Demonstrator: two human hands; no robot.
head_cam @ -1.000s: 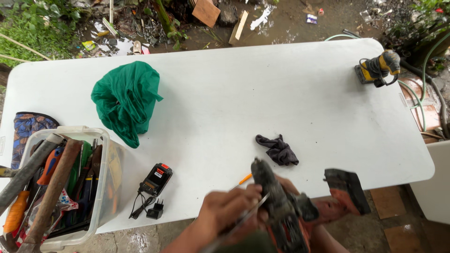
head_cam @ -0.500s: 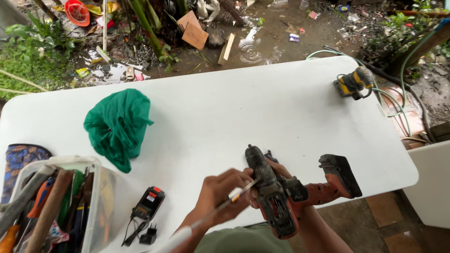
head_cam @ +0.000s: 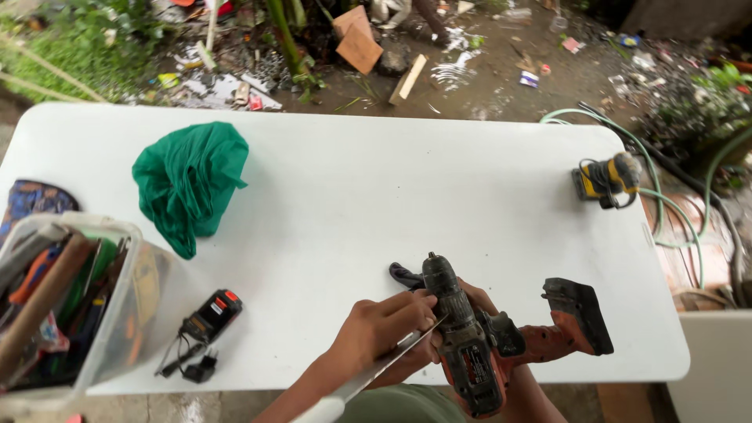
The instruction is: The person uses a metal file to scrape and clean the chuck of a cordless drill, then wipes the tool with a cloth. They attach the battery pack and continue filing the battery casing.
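I hold an orange and black cordless drill (head_cam: pixel 470 345) over the near edge of the white table (head_cam: pixel 376 196), its chuck pointing away from me. My right hand (head_cam: pixel 479 296) grips the drill from underneath and is mostly hidden by it. My left hand (head_cam: pixel 384 327) is closed on a long metal blade with a pale handle (head_cam: pixel 368 376), whose tip rests against the drill's body. A black rag (head_cam: pixel 403 274) lies on the table just beyond the chuck, partly covered by my hands.
A crumpled green cloth (head_cam: pixel 192 184) lies at the left. A black charger with its cord (head_cam: pixel 205 321) sits beside a clear plastic bin of tools (head_cam: pixel 63 305). A yellow power tool (head_cam: pixel 605 180) stands at the far right edge, with a green hose (head_cam: pixel 674 211) beyond it.
The drill and both hands have shifted slightly left and further over the table, now covering most of the black rag. The camera has tipped down, so the table sits lower in view.
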